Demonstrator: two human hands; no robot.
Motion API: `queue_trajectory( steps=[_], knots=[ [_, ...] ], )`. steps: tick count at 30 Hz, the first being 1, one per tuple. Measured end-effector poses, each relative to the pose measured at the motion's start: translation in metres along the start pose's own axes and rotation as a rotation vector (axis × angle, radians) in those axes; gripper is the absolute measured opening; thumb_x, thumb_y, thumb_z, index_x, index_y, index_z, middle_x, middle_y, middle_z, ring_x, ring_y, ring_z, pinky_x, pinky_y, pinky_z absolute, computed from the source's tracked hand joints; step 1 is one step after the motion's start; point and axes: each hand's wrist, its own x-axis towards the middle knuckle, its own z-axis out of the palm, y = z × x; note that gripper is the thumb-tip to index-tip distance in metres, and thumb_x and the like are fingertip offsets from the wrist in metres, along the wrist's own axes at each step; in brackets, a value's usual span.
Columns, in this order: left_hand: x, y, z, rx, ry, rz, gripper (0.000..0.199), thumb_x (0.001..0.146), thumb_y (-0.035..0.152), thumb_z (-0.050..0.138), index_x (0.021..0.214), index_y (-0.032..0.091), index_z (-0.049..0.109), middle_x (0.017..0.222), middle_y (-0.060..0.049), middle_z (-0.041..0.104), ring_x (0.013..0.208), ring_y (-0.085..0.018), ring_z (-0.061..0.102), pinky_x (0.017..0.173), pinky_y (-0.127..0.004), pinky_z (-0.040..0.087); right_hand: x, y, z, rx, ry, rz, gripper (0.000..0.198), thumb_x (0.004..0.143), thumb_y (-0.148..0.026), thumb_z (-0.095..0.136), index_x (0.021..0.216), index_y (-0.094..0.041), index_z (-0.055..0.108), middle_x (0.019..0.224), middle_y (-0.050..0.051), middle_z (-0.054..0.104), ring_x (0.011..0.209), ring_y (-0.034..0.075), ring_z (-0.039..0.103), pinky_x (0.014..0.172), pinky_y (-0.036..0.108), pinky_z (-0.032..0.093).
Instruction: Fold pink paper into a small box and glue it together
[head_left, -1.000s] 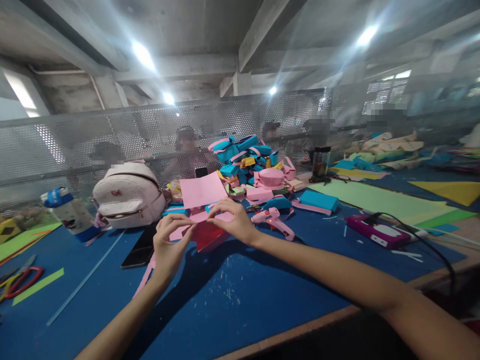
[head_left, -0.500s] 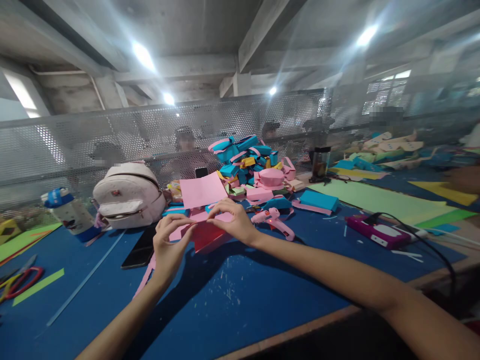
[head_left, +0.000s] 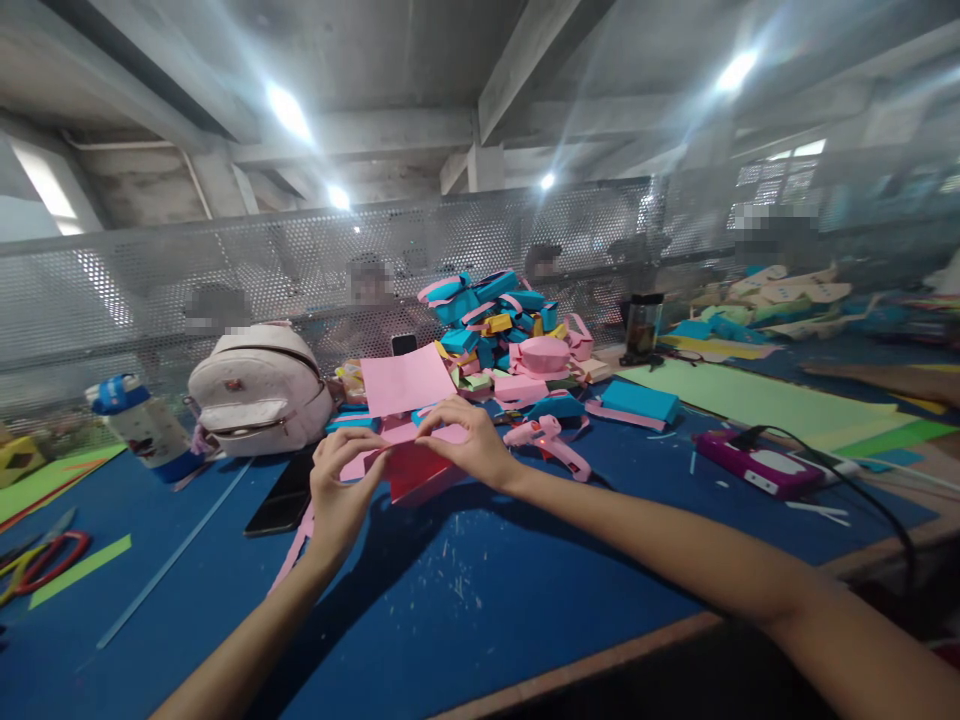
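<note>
Both hands pinch the upper edge of a folded pink paper piece [head_left: 421, 472], whose front side looks reddish in shadow. My left hand [head_left: 343, 480] grips its left corner between thumb and fingers. Closed on the same edge, farther right, is my right hand [head_left: 466, 440]. A flat pink sheet [head_left: 406, 380] with a fold rises just behind the hands. To the right of my right hand lies a pink glue gun [head_left: 549, 442]. A pink strip [head_left: 292, 548] pokes out beside my left wrist. The underside of the held piece is hidden.
Behind stands a heap of blue and pink paper pieces [head_left: 491, 320]. On the left are a white backpack [head_left: 259, 390], a black phone [head_left: 279, 497], a bottle [head_left: 146, 430] and scissors [head_left: 56, 562]. A purple power bank [head_left: 757, 462] with a cable and green sheets [head_left: 757, 400] lie right.
My hands keep the same pinch on the pink paper, almost without moving. At the far right, another person's arm has reached further over the table.
</note>
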Motion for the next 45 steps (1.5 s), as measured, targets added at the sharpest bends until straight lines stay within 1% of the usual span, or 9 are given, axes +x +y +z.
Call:
queue_trajectory(
  steps=[7, 13, 20, 29, 34, 39, 45],
  knots=[
    [0.0002, 0.0066, -0.0017, -0.021, 0.016, -0.012, 0.007, 0.082, 0.029, 0.07, 0.087, 0.026, 0.073, 0.088, -0.003, 0.067, 0.087, -0.02, 0.062, 0.085, -0.036, 0.047, 0.0006, -0.0012, 0.0, 0.008, 0.002, -0.004, 0.005, 0.081, -0.021, 0.073, 0.078, -0.022, 0.07, 0.08, 0.001, 0.07, 0.084, 0.019, 0.061, 0.083, 0.034, 0.045],
    [0.0004, 0.0071, -0.0022, -0.022, 0.004, 0.008, 0.007, 0.083, 0.026, 0.069, 0.087, 0.027, 0.074, 0.089, -0.003, 0.067, 0.088, -0.019, 0.062, 0.085, -0.036, 0.046, -0.0001, -0.001, -0.0001, 0.008, -0.004, -0.01, 0.004, 0.081, -0.02, 0.073, 0.079, -0.022, 0.071, 0.08, 0.001, 0.069, 0.085, 0.019, 0.061, 0.083, 0.034, 0.046],
    [0.0005, 0.0069, -0.0023, -0.022, -0.008, 0.0, 0.006, 0.082, 0.024, 0.07, 0.085, 0.026, 0.074, 0.089, -0.002, 0.066, 0.088, -0.019, 0.061, 0.086, -0.036, 0.046, -0.001, 0.0, 0.0004, 0.008, -0.007, -0.006, 0.004, 0.081, -0.02, 0.073, 0.079, -0.022, 0.07, 0.081, 0.001, 0.069, 0.086, 0.019, 0.061, 0.083, 0.034, 0.045],
    [0.0019, 0.0106, -0.0029, -0.019, -0.019, -0.001, 0.004, 0.082, 0.026, 0.07, 0.082, 0.024, 0.073, 0.087, -0.002, 0.066, 0.086, -0.019, 0.061, 0.085, -0.035, 0.046, -0.0005, -0.0001, 0.0001, 0.002, -0.015, -0.031, 0.005, 0.082, -0.02, 0.073, 0.079, -0.021, 0.068, 0.079, 0.001, 0.068, 0.084, 0.018, 0.06, 0.082, 0.033, 0.044],
    [0.0017, 0.0079, -0.0026, -0.003, -0.036, 0.021, 0.004, 0.083, 0.024, 0.069, 0.081, 0.024, 0.072, 0.087, -0.002, 0.066, 0.087, -0.019, 0.061, 0.085, -0.035, 0.045, -0.0004, -0.0009, 0.0, -0.021, -0.018, -0.034, 0.008, 0.082, -0.02, 0.072, 0.077, -0.021, 0.066, 0.079, 0.001, 0.067, 0.085, 0.019, 0.059, 0.082, 0.034, 0.044],
    [0.0013, 0.0046, -0.0015, -0.002, -0.01, 0.002, 0.002, 0.082, 0.025, 0.07, 0.082, 0.024, 0.072, 0.087, -0.002, 0.067, 0.087, -0.019, 0.062, 0.087, -0.035, 0.045, -0.0018, -0.0018, 0.0015, -0.029, -0.031, -0.041, 0.006, 0.084, -0.021, 0.071, 0.081, -0.022, 0.066, 0.081, 0.001, 0.067, 0.087, 0.019, 0.059, 0.083, 0.034, 0.045],
    [0.0012, 0.0046, -0.0009, 0.002, 0.0, -0.031, 0.005, 0.081, 0.027, 0.072, 0.085, 0.025, 0.073, 0.087, -0.002, 0.067, 0.087, -0.019, 0.062, 0.086, -0.035, 0.046, -0.0005, -0.0007, 0.0015, -0.033, -0.025, -0.05, 0.007, 0.084, -0.019, 0.07, 0.081, -0.021, 0.065, 0.081, 0.001, 0.067, 0.085, 0.018, 0.059, 0.082, 0.033, 0.044]
  ],
)
